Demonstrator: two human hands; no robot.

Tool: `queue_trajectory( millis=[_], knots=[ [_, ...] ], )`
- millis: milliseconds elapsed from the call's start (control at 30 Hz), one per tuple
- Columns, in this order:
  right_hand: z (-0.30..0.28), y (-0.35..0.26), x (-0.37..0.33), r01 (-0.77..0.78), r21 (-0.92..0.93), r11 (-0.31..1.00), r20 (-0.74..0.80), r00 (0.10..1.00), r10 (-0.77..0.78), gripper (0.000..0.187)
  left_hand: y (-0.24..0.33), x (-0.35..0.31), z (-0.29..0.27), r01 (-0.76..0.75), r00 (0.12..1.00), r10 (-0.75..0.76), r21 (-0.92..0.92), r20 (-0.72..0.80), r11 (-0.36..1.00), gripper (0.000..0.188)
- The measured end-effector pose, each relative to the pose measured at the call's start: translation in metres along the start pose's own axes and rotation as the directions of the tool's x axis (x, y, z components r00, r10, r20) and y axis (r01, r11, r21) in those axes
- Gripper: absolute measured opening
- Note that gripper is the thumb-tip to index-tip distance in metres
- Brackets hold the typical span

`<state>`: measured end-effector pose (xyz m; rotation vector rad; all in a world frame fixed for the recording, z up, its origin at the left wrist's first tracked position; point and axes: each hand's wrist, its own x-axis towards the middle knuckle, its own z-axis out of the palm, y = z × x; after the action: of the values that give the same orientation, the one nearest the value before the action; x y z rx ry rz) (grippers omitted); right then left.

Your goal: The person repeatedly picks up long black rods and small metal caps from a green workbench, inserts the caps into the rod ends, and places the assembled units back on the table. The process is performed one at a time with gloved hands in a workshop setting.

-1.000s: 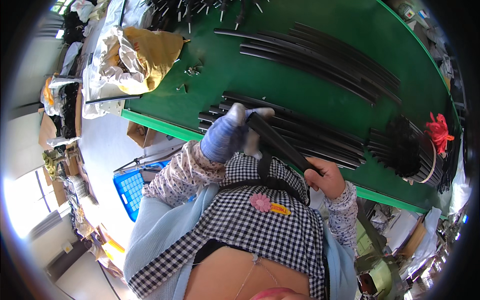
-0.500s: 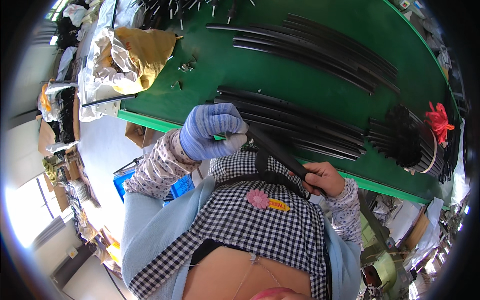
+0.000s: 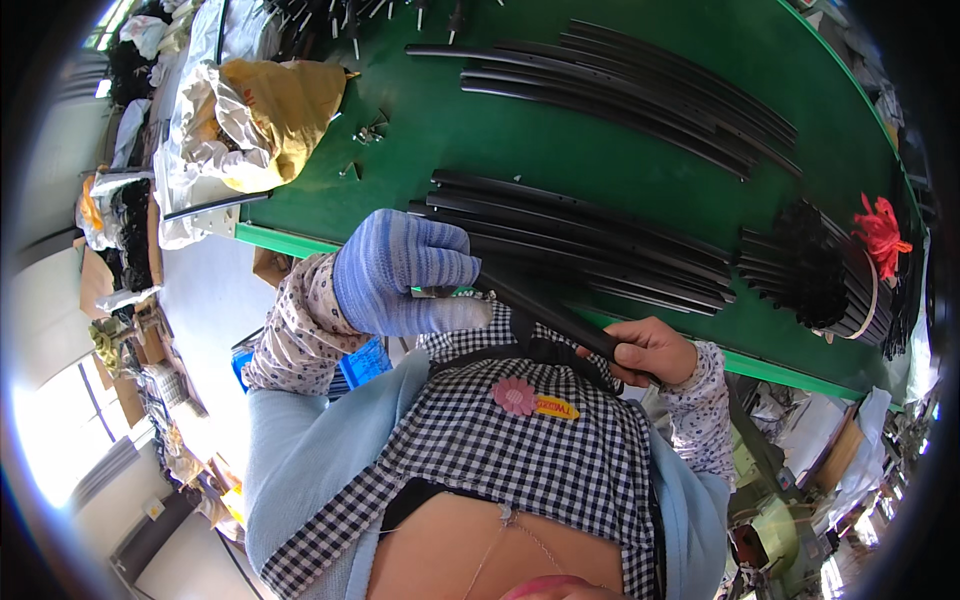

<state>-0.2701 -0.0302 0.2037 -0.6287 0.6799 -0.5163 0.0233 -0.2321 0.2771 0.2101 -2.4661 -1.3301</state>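
Note:
A slim black tube (image 3: 545, 312) slants in front of my chequered apron, its left end higher. My right hand (image 3: 655, 352), bare, is closed round its lower right end, thumb on top. My left hand (image 3: 400, 272), in a blue-and-white knit glove, is at the upper left end. Its fingers curl against that end, and the thumb sits lower, with a narrow gap between. What lies inside the left fingers is hidden. Just beyond, a row of similar black tubes (image 3: 590, 240) lies on the green table (image 3: 400, 130).
A second group of black tubes (image 3: 620, 90) lies farther back. At the left stands a yellow-and-white sack (image 3: 290, 120), with small metal parts (image 3: 370, 130) beside it. On the right is a banded tube bundle (image 3: 860, 300) with a red tie (image 3: 880, 238). A blue crate (image 3: 365, 365) stands below.
My left hand has shifted left and slightly down, its thumb dropping away from the fingers. The tube's left end has come a little left and lower. My right hand has barely moved.

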Motion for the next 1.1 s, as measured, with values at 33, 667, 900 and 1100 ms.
queue_trajectory(
  millis=[33, 667, 900, 1100],
  knots=[
    [0.000, -0.001, 0.000, -0.004, 0.003, 1.000, 0.010, 1.000, 0.004, 0.042, -0.004, -0.001, 0.002, 0.004, 1.000, -0.003, -0.052, 0.023, 0.999, 0.031],
    [-0.043, -0.006, 0.048, -0.287, -0.900, 0.329, -0.430, 0.710, -0.557, 0.036, -0.156, -0.123, 0.012, 0.645, 0.275, -0.633, -0.349, -0.724, 0.680, 0.033],
    [-0.047, 0.041, 0.133, -0.330, -0.941, 0.076, -0.275, 0.613, -0.741, 0.039, -0.210, -0.145, 0.003, 0.969, 0.186, -0.681, 0.248, -0.708, 0.006, 0.048],
    [-0.032, 0.044, 0.150, -0.338, -0.929, 0.153, -0.289, 0.403, -0.868, 0.043, -0.186, -0.119, 0.020, 0.957, 0.281, -0.632, 0.159, -0.722, 0.243, 0.033]
  ],
)
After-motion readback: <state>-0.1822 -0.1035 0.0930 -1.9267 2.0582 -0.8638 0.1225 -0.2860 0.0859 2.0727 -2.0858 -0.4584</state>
